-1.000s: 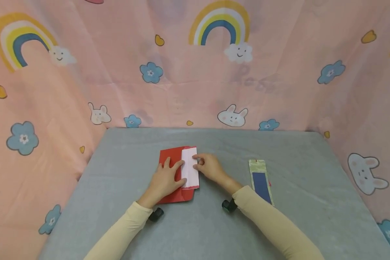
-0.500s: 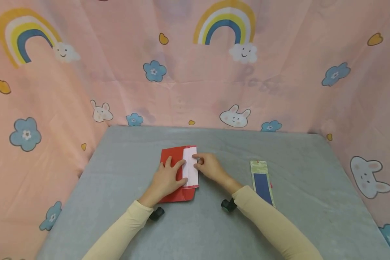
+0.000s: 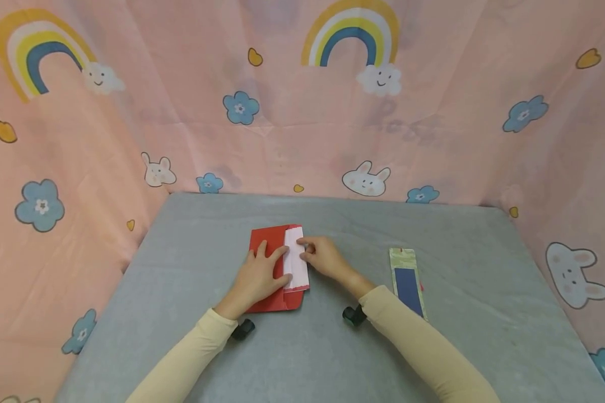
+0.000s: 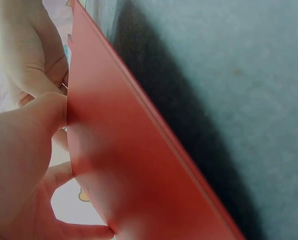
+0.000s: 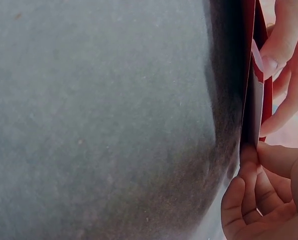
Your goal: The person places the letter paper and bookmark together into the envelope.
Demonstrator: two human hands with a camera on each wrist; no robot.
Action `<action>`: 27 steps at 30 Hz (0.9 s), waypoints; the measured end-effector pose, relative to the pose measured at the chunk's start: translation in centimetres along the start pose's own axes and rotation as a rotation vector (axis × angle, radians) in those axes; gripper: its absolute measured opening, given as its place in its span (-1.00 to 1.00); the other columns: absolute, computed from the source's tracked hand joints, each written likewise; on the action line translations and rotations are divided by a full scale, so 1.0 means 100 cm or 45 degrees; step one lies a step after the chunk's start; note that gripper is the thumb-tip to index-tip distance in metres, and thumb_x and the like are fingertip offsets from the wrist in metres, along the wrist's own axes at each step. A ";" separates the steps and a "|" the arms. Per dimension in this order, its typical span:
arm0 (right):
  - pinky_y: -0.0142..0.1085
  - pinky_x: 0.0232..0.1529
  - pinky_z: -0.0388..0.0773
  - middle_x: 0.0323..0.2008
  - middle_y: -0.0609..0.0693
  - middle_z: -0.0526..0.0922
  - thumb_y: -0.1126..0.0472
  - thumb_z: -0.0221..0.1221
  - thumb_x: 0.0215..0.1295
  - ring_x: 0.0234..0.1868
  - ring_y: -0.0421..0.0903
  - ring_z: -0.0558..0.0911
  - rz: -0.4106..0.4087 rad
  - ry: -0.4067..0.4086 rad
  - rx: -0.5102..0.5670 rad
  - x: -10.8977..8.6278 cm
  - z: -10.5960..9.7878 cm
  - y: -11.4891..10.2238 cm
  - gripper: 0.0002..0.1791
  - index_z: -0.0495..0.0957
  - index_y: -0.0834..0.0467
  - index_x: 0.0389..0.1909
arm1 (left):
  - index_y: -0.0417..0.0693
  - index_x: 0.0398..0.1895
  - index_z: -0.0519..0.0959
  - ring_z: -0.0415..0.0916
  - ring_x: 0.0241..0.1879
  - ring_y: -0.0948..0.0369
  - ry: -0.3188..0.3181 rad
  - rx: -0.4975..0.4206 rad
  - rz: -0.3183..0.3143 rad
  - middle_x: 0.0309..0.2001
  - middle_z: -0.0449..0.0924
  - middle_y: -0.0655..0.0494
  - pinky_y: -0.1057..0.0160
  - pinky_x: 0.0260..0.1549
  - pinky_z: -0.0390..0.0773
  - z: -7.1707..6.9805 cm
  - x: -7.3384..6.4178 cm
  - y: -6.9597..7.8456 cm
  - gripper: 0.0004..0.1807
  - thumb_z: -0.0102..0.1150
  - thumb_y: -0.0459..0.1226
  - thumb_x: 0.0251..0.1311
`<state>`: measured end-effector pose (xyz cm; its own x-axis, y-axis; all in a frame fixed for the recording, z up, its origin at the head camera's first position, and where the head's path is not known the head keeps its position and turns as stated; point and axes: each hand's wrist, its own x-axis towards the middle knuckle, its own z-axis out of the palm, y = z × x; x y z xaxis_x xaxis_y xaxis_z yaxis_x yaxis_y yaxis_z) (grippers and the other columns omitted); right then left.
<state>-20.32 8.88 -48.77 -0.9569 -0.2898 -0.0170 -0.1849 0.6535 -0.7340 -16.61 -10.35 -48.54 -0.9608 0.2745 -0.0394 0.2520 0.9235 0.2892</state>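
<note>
A red envelope (image 3: 272,234) lies left of the table's middle. Over its right part is a folded white-pink paper (image 3: 294,268) with red bands at its top and bottom ends. My left hand (image 3: 254,280) rests spread on the envelope, its thumb and forefinger touching the paper's left edge. My right hand (image 3: 327,260) pinches the paper's right edge between thumb and forefinger. In the right wrist view that paper (image 5: 256,112) shows edge-on, between red layers of the envelope. The left wrist view has the red envelope (image 4: 128,160) in front of the grey cloth.
To the right lies a flat green strip with a dark blue panel (image 3: 407,286), partly behind the right sleeve (image 3: 418,338). A grey cloth (image 3: 474,268) covers the table. A pink curtain (image 3: 282,157) printed with rainbows and rabbits surrounds it.
The head view has shifted slightly. My right fingertips and the paper's upper right edge have moved a little to the left. My left hand stays on the envelope.
</note>
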 end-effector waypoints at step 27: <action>-0.45 -0.43 0.38 -0.54 -0.02 0.55 0.28 0.30 0.25 -0.49 -0.20 0.45 -0.032 0.036 0.019 0.002 0.008 -0.004 -0.57 0.60 0.19 0.16 | 0.28 0.44 0.32 0.34 0.28 -0.31 -0.009 -0.001 -0.016 0.45 0.20 -0.28 -0.15 -0.02 0.65 -0.001 0.001 0.001 -0.18 0.35 0.12 0.07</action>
<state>-20.25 8.01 -48.97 -0.9580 -0.2861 0.0205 -0.2059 0.6359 -0.7438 -16.65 -10.27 -48.38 -0.9629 0.2651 -0.0498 0.2401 0.9266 0.2894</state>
